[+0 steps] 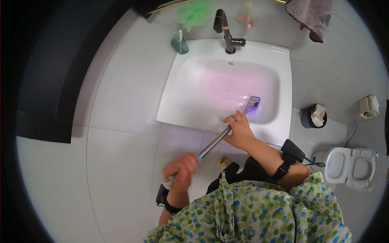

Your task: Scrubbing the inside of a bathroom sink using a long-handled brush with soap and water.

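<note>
A long metal pole [214, 143] with a teal ring slants across the front edge of the white sink [167, 108]. At its far end a purple head [253, 104] with a label and short prongs or bristles is down in the basin, on the right side. My left hand [181, 168] is wrapped round the near end of the pole, over the floor. Higher up, close to the purple head, my right hand [240, 130] grips the pole with its fingers curled over it. Pinkish liquid [227, 87] covers the basin bottom.
Behind the basin rises a dark faucet [229, 38]. A teal bottle [180, 44] stands at the sink's back left corner. To the right are a black bin [314, 117] with paper in it and a toilet [337, 164]. A towel [310, 16] hangs at upper right.
</note>
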The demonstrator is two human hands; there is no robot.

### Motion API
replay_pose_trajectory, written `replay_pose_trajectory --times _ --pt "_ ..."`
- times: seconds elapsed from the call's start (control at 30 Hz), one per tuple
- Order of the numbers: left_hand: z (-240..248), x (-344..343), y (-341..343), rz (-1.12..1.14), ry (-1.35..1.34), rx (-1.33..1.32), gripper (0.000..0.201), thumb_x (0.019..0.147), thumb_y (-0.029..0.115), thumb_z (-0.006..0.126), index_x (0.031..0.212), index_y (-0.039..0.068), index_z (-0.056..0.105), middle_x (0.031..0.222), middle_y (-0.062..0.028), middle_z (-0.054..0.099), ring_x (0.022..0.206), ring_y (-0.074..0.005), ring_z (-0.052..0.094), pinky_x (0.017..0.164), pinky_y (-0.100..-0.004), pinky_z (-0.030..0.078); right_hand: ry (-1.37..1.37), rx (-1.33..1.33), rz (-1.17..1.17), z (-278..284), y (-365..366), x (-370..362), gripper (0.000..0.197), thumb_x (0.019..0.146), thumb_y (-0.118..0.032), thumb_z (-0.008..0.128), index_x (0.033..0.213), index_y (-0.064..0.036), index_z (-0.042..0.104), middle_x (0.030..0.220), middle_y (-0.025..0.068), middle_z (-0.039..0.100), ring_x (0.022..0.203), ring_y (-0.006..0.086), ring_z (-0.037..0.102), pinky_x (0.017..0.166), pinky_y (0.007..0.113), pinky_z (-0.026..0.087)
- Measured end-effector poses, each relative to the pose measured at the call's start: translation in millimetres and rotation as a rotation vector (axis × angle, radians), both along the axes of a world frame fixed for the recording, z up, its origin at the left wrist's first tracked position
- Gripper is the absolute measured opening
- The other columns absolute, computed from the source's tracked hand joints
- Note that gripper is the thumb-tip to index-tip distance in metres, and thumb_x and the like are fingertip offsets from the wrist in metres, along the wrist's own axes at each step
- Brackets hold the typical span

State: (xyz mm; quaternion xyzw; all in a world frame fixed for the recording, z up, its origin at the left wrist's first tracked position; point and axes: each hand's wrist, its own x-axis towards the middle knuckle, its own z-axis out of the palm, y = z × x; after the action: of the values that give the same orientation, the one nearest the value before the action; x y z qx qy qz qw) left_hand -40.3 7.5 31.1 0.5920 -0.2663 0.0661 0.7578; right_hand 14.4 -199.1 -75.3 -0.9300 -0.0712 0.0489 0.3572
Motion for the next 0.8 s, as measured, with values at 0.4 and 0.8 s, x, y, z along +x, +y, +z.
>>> replay_pose_trajectory --times 0.4,0.8 --pt "-27.1 34.2 -55.2 0.049 -0.279 0.527 0.022 0.077 -0.006 0.061 0.066 0.004 0.044 0.072 -0.0083 0.055 0.068 -0.0250 0.055 0.085 -0.0458 0.049 -0.209 0.223 0.014 1.3 24.2 33.7 0.042 0.080 -0.034 0.073 0.102 -0.0005 0.060 0.131 0.0346 0.045 0.133 0.0496 0.032 0.115 0.049 0.023" --pt "56.2 19.3 -57.6 -0.103 -0.256 0.499 0.029 0.070 -0.010 0.064 0.060 0.005 0.041 0.060 -0.0069 0.049 0.055 -0.0259 0.048 0.064 -0.0398 0.049 -0.292 0.083 0.215 58.6 3.7 -6.8 0.037 0.069 -0.015 0.069 0.104 -0.0044 0.061 0.117 0.0218 0.059 0.120 0.0403 0.051 0.103 0.048 0.038"
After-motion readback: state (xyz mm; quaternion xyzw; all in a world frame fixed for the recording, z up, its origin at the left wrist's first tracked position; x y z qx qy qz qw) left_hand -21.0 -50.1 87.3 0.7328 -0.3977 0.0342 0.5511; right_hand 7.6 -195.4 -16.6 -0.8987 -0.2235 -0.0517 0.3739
